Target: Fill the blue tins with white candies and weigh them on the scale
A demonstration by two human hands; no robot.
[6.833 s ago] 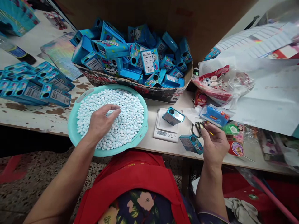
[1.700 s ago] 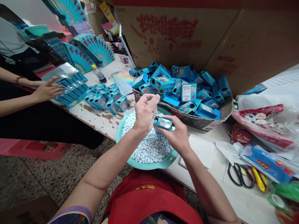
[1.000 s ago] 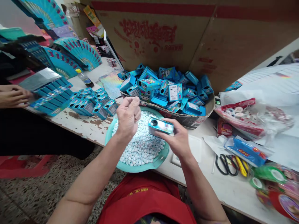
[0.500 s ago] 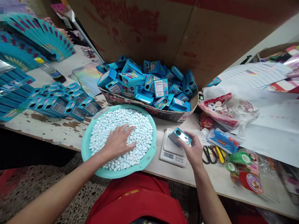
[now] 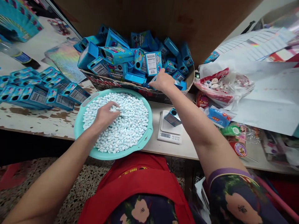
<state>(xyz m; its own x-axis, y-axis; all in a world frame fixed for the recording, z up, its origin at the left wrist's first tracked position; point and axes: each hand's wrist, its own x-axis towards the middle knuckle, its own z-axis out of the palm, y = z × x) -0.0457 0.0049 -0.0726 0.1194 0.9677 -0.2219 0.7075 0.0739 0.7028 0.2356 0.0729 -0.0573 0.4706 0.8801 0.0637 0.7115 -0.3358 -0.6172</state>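
Note:
White candies [image 5: 130, 124] fill a round turquoise basin [image 5: 149, 130]. My left hand [image 5: 106, 115] is among them, its fingers curled round a few candies. My right hand [image 5: 163, 81] reaches over the front edge of a cardboard box [image 5: 100, 83] heaped with blue candy packs [image 5: 119, 55]. Its fingers are bent at the packs, and what they grip, if anything, is hidden. A single blue pack [image 5: 173, 117] rests on the white kitchen scale [image 5: 169, 135], whose display is lit but too small to read surely.
Several blue packs [image 5: 35, 93] stand in rows on the left, near a bottle [image 5: 21, 56] and a shiny holographic sheet [image 5: 62, 57]. A tall carton [image 5: 163, 18] rises behind. Right of the scale lie a bag of sweets [image 5: 221, 90], a blue packet [image 5: 217, 116] and green tape [image 5: 233, 130].
My right hand has let go of the blue pack, which now sits on the scale, and moved up to the box. My left hand's spread fingers have curled. The view has shifted.

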